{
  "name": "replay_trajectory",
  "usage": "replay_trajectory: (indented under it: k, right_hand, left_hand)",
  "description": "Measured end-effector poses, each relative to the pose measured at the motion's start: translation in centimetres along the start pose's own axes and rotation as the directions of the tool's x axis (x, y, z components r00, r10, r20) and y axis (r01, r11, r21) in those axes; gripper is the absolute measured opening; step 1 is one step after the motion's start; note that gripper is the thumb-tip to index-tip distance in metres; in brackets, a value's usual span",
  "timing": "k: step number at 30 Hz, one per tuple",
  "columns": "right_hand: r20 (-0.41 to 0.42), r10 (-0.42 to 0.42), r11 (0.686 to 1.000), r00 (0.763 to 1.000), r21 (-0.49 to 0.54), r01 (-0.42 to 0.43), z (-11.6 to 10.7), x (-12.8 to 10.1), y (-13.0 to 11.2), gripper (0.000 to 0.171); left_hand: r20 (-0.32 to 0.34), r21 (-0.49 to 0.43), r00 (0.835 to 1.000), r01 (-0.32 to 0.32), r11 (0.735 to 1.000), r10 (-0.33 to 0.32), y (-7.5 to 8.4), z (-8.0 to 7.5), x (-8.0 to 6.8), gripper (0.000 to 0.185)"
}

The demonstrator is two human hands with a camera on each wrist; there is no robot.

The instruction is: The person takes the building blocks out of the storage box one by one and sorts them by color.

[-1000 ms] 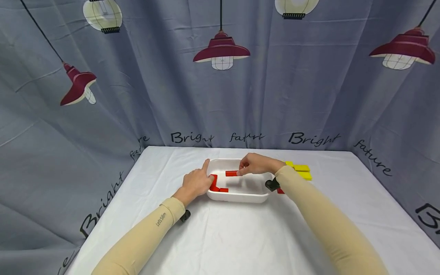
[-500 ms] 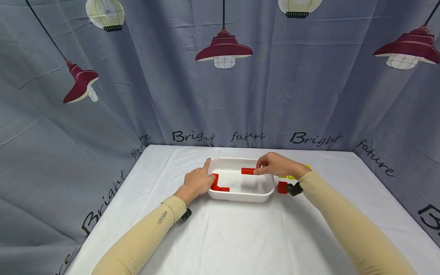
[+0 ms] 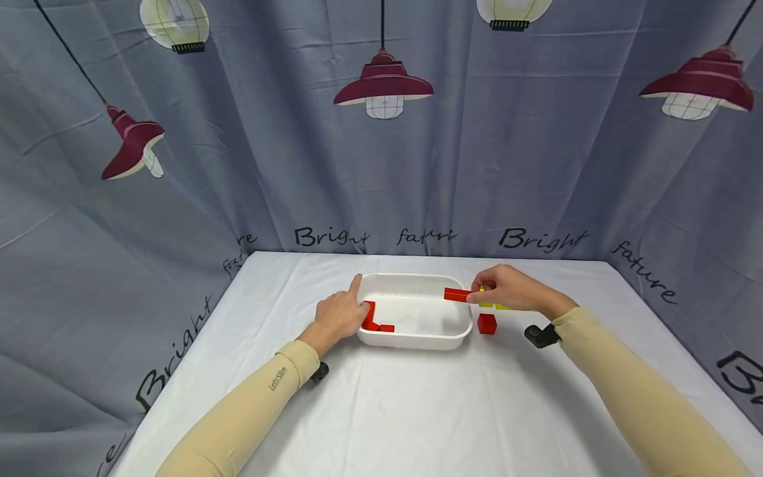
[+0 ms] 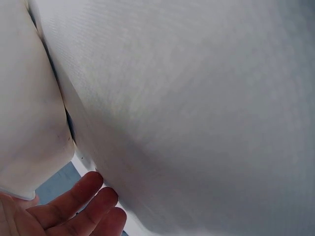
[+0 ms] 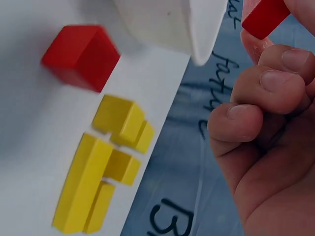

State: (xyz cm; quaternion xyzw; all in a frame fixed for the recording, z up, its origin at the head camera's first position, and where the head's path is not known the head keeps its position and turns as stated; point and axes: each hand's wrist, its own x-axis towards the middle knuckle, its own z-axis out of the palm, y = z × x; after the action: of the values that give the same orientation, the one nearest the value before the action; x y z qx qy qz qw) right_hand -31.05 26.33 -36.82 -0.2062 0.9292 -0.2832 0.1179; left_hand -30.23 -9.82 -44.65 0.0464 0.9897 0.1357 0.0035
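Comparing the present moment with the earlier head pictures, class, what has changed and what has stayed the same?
The right hand has moved rightward, carrying the pinched red block from above the middle of the white tray to its right end. The red cube beside the tray is now uncovered. Nothing was let go. The left hand stayed at the tray's left end, the red pieces inside likewise.

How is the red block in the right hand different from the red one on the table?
The held block is long and thin; the table block is chunkier. The right hand pinches the held block in the air; the table block rests on the white cloth. Both are red.
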Motion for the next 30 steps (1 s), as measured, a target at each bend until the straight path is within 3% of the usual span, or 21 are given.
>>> replay_trajectory:
  k: [15, 30]
  right_hand:
    - [-0.041, 0.082, 0.997, 0.996, 0.002, -0.082, -0.9, -2.7, 3.7, 0.034]
    - [-0.052, 0.226, 0.974, 0.973, 0.021, -0.225, -0.4, -4.2, 8.6, 0.051]
  left_hand:
    - [0.014, -0.004, 1.0, 0.011, 1.0, -0.011, -0.1, 0.0, 0.0, 0.07]
    - [0.012, -0.008, 1.0, 0.007, 1.0, -0.006, 0.0, -0.1, 0.0, 0.069]
